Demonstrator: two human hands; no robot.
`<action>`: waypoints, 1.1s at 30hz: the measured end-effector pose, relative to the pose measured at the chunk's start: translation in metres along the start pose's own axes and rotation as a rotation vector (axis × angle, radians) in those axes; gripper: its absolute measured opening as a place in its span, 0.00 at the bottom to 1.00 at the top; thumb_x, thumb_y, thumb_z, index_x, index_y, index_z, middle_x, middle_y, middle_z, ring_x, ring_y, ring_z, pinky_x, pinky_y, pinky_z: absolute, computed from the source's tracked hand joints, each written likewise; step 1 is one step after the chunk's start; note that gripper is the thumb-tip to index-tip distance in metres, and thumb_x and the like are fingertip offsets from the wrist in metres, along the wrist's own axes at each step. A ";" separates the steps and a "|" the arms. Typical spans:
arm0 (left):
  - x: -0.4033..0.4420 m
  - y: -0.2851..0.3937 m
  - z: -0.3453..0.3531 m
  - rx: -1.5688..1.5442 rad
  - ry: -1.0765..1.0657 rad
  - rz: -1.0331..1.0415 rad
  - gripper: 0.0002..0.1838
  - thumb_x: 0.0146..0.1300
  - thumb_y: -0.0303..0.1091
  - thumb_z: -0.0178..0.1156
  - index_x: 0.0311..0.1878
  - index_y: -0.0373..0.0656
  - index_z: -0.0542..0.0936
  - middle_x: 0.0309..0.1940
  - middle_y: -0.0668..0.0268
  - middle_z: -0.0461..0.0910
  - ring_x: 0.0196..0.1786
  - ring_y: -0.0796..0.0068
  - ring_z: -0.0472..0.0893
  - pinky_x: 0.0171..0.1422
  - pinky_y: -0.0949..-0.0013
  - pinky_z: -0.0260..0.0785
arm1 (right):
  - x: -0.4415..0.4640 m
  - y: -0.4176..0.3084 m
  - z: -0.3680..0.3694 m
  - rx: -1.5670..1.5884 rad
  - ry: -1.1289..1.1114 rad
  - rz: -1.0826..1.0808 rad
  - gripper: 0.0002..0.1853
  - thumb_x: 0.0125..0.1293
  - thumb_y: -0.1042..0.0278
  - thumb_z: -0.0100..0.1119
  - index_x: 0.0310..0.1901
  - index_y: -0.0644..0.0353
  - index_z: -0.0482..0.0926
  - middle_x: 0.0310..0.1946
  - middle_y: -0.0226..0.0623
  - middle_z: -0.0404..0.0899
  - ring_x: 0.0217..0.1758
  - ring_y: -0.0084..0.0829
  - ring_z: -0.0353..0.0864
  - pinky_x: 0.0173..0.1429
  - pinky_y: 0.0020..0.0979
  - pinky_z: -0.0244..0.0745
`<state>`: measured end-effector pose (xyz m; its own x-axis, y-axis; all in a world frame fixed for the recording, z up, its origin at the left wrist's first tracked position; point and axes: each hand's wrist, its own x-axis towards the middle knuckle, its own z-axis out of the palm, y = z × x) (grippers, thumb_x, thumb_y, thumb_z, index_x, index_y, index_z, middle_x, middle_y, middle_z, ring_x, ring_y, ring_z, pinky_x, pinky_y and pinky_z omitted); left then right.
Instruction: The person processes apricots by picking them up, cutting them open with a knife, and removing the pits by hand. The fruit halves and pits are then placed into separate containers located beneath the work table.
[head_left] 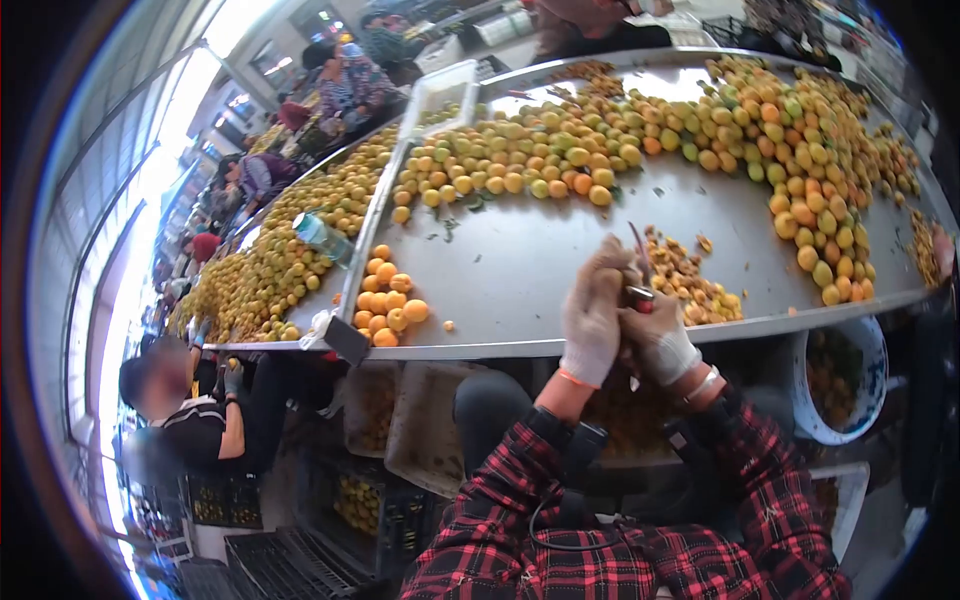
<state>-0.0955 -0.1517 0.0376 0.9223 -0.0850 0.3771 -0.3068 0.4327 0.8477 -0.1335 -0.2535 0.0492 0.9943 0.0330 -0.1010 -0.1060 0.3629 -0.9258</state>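
Note:
My right hand [662, 338], in a pale glove, is closed around the dark and red handle of a small knife [641, 250]. The knife's thin curved blade points up and away from me. Close against it is my gloved left hand [594, 308], its fingers bent together; whatever they hold is hidden. Both hands are above the near edge of the metal table [510, 285]. Just beyond them lies a heap of small apricot-coloured pieces [690, 283]. Left of my hands sits a small group of orange apricots [385, 303].
Piled yellow-green and orange apricots [530, 155] line the table's far and right sides. A bottle [322, 240] lies among fruit beyond the divider. A white bucket [845, 385] and crates [425, 430] stand below the edge. A co-worker [200, 425] is at left.

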 end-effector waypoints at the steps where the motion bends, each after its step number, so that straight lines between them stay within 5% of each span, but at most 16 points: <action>1: 0.002 0.003 -0.001 -0.114 0.044 -0.110 0.19 0.78 0.35 0.46 0.63 0.32 0.72 0.53 0.58 0.79 0.46 0.73 0.79 0.54 0.67 0.75 | -0.001 -0.004 -0.002 -0.022 -0.025 0.019 0.08 0.62 0.67 0.67 0.38 0.62 0.82 0.25 0.24 0.80 0.25 0.13 0.74 0.26 0.20 0.69; 5: 0.004 0.003 -0.016 -0.328 0.154 -0.300 0.23 0.77 0.42 0.47 0.63 0.30 0.71 0.51 0.54 0.79 0.47 0.68 0.81 0.55 0.63 0.76 | 0.008 -0.010 -0.016 -0.161 -0.017 -0.001 0.08 0.63 0.67 0.66 0.38 0.61 0.82 0.23 0.26 0.79 0.22 0.14 0.73 0.24 0.20 0.68; 7: -0.002 0.005 -0.028 -0.251 0.131 -0.352 0.21 0.75 0.37 0.50 0.63 0.31 0.72 0.52 0.53 0.80 0.49 0.66 0.81 0.58 0.62 0.75 | 0.017 -0.024 -0.028 -0.227 0.095 -0.005 0.10 0.64 0.65 0.65 0.37 0.63 0.81 0.22 0.29 0.80 0.22 0.16 0.75 0.25 0.23 0.70; 8: -0.010 0.010 -0.036 -0.215 0.074 -0.398 0.20 0.74 0.34 0.51 0.63 0.31 0.73 0.53 0.53 0.80 0.52 0.66 0.80 0.61 0.63 0.73 | 0.039 -0.006 -0.047 -0.406 0.155 -0.296 0.14 0.65 0.60 0.65 0.36 0.65 0.80 0.22 0.32 0.80 0.23 0.21 0.78 0.27 0.26 0.74; 9: -0.019 0.013 -0.042 -0.217 0.069 -0.416 0.20 0.74 0.34 0.51 0.63 0.31 0.73 0.53 0.53 0.80 0.52 0.66 0.80 0.61 0.63 0.73 | 0.049 0.000 -0.061 -0.746 0.299 -0.355 0.15 0.66 0.59 0.64 0.38 0.66 0.79 0.23 0.34 0.80 0.24 0.22 0.79 0.29 0.28 0.75; 10: -0.027 0.016 -0.047 0.166 -0.241 -0.494 0.20 0.71 0.35 0.55 0.61 0.34 0.76 0.53 0.55 0.81 0.51 0.65 0.82 0.61 0.64 0.73 | 0.055 0.002 -0.072 -1.089 0.441 -0.410 0.17 0.67 0.57 0.63 0.40 0.67 0.79 0.23 0.36 0.81 0.25 0.24 0.80 0.30 0.29 0.76; 11: -0.030 0.020 -0.049 0.552 -0.554 -0.548 0.19 0.69 0.36 0.58 0.59 0.37 0.79 0.52 0.57 0.82 0.51 0.64 0.83 0.62 0.64 0.73 | 0.058 -0.001 -0.077 -1.091 0.454 -0.401 0.17 0.67 0.57 0.63 0.40 0.67 0.79 0.23 0.36 0.81 0.25 0.24 0.80 0.30 0.29 0.76; 13: -0.026 0.026 -0.052 0.764 -0.631 -0.388 0.19 0.62 0.32 0.64 0.57 0.40 0.81 0.50 0.60 0.84 0.51 0.71 0.82 0.61 0.69 0.71 | 0.060 -0.001 -0.088 -1.133 0.401 -0.248 0.18 0.70 0.56 0.59 0.44 0.67 0.78 0.24 0.39 0.80 0.25 0.27 0.81 0.31 0.32 0.77; 14: -0.015 0.025 -0.055 0.803 -0.558 -0.354 0.18 0.62 0.31 0.63 0.55 0.40 0.82 0.48 0.59 0.85 0.49 0.72 0.83 0.59 0.69 0.72 | 0.060 -0.003 -0.091 -1.132 0.410 -0.230 0.18 0.70 0.56 0.59 0.44 0.67 0.78 0.24 0.39 0.80 0.25 0.27 0.81 0.31 0.32 0.77; 16: 0.023 0.014 -0.060 0.717 -0.375 -0.357 0.17 0.63 0.28 0.61 0.55 0.36 0.82 0.40 0.57 0.86 0.44 0.77 0.84 0.53 0.69 0.75 | 0.056 -0.019 -0.087 -0.638 0.306 -0.116 0.16 0.72 0.58 0.57 0.44 0.66 0.78 0.22 0.36 0.79 0.22 0.25 0.80 0.26 0.31 0.75; 17: 0.044 0.003 -0.064 0.803 -0.307 -0.335 0.18 0.63 0.29 0.61 0.56 0.34 0.80 0.42 0.56 0.86 0.45 0.75 0.83 0.53 0.70 0.74 | 0.049 -0.036 -0.079 -0.420 0.290 0.026 0.14 0.75 0.61 0.51 0.49 0.66 0.76 0.28 0.31 0.76 0.21 0.18 0.76 0.23 0.22 0.73; 20: 0.117 -0.038 -0.075 1.090 -0.332 -0.310 0.32 0.59 0.34 0.65 0.66 0.35 0.71 0.57 0.45 0.78 0.59 0.57 0.80 0.65 0.62 0.70 | 0.050 -0.041 -0.089 -0.166 0.300 -0.062 0.15 0.76 0.60 0.50 0.49 0.65 0.77 0.27 0.30 0.76 0.21 0.18 0.75 0.23 0.20 0.73; 24: 0.195 -0.118 -0.094 1.434 -0.528 0.118 0.39 0.53 0.36 0.69 0.70 0.42 0.67 0.72 0.50 0.63 0.71 0.52 0.67 0.73 0.60 0.61 | 0.051 -0.048 -0.091 0.015 0.457 -0.196 0.16 0.75 0.57 0.53 0.42 0.64 0.78 0.24 0.30 0.77 0.15 0.19 0.74 0.19 0.21 0.71; 25: 0.204 -0.120 -0.084 1.441 -0.567 0.008 0.39 0.54 0.36 0.68 0.71 0.48 0.66 0.73 0.52 0.61 0.72 0.52 0.66 0.75 0.62 0.60 | 0.052 -0.051 -0.091 0.112 0.483 -0.207 0.15 0.74 0.57 0.53 0.39 0.63 0.79 0.22 0.30 0.77 0.15 0.19 0.74 0.20 0.20 0.70; 31: 0.212 -0.185 -0.077 1.729 -0.681 0.024 0.31 0.59 0.34 0.63 0.68 0.56 0.71 0.76 0.55 0.54 0.68 0.46 0.70 0.72 0.58 0.64 | 0.047 -0.060 -0.104 -0.149 0.551 -0.242 0.19 0.72 0.55 0.56 0.29 0.62 0.79 0.18 0.33 0.79 0.15 0.21 0.77 0.18 0.19 0.65; 33: 0.214 -0.198 -0.087 1.674 -0.622 0.138 0.25 0.61 0.35 0.62 0.63 0.57 0.76 0.71 0.55 0.64 0.64 0.48 0.74 0.69 0.57 0.67 | 0.043 -0.056 -0.102 -0.239 0.529 -0.267 0.16 0.73 0.55 0.52 0.38 0.60 0.80 0.21 0.31 0.80 0.16 0.20 0.77 0.17 0.18 0.65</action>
<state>0.1833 -0.1774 -0.0815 0.7782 -0.5931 0.2066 -0.6186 -0.7806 0.0896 -0.0850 -0.3677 0.0597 0.8558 -0.5161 0.0345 0.0857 0.0757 -0.9934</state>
